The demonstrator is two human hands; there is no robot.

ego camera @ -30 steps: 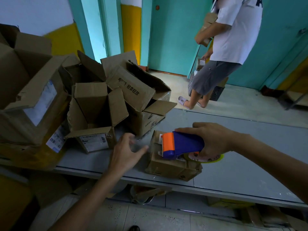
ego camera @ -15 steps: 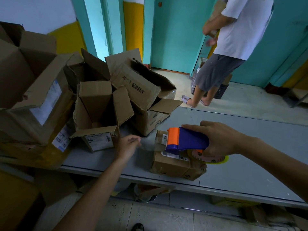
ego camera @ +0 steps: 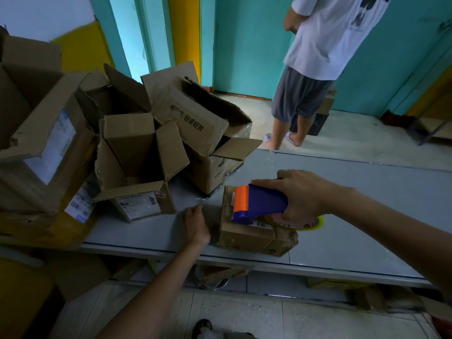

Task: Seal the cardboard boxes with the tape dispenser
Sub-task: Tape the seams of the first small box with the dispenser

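A small closed cardboard box (ego camera: pixel 254 237) lies on the grey table (ego camera: pixel 354 241) near its front edge. My right hand (ego camera: pixel 300 195) grips a blue and orange tape dispenser (ego camera: pixel 259 203) with a yellow-rimmed tape roll, and the dispenser rests on the box's top at its left end. My left hand (ego camera: pixel 197 225) is against the box's left side, fingers curled, pinching a strip of clear tape (ego camera: pixel 215 212) drawn from the dispenser.
Several open, empty cardboard boxes (ego camera: pixel 137 152) are heaped on the table's left half, one with printed characters (ego camera: pixel 193 118). A person in a white shirt and grey shorts (ego camera: pixel 315 69) stands beyond the table by a teal door. More cardboard lies under the table.
My left hand has moved right, from open in the air to the box's left side. The dispenser stays on the box top. The person behind has shifted a little.
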